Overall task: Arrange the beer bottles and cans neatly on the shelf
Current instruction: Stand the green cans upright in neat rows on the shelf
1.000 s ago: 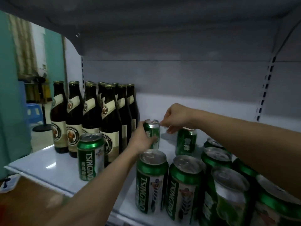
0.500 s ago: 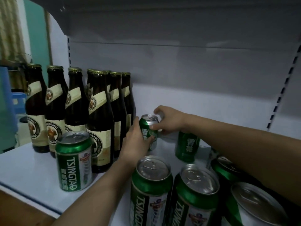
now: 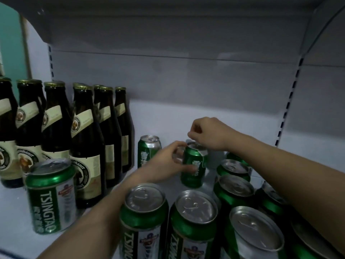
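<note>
Green and silver, a held can (image 3: pixel 193 166) stands slightly tilted in the middle of the white shelf (image 3: pixel 13 217), gripped from two sides. The left hand (image 3: pixel 164 163) curls round its left flank, thumb near the rim and fingers (image 3: pixel 188 169) wrapped across the front of the body. The right hand (image 3: pixel 209 133) hovers over the lid; its fingers (image 3: pixel 194 136) are bunched together and bent down toward the top rim, though whether they pinch the rim or merely touch it cannot be told.

Just left of the left fingers, and apart from them, a second can (image 3: pixel 148 149) stands upright at the back. Further left of that, the brown bottles (image 3: pixel 89 139) with cream labels and gold caps stand in close rows against the left end of the shelf. In front of the bottles, well to the left of the left forearm, a lone Tsingtao can (image 3: pixel 50 195) stands upright near the shelf's front edge.

Below and to the right of both sets of fingers, a crowded cluster of cans (image 3: pixel 196 221) fills the near right part of the shelf, lids up, several touching one another; those under the right forearm are partly hidden. A grey back panel (image 3: pixel 186 81) rises behind the right hand.
</note>
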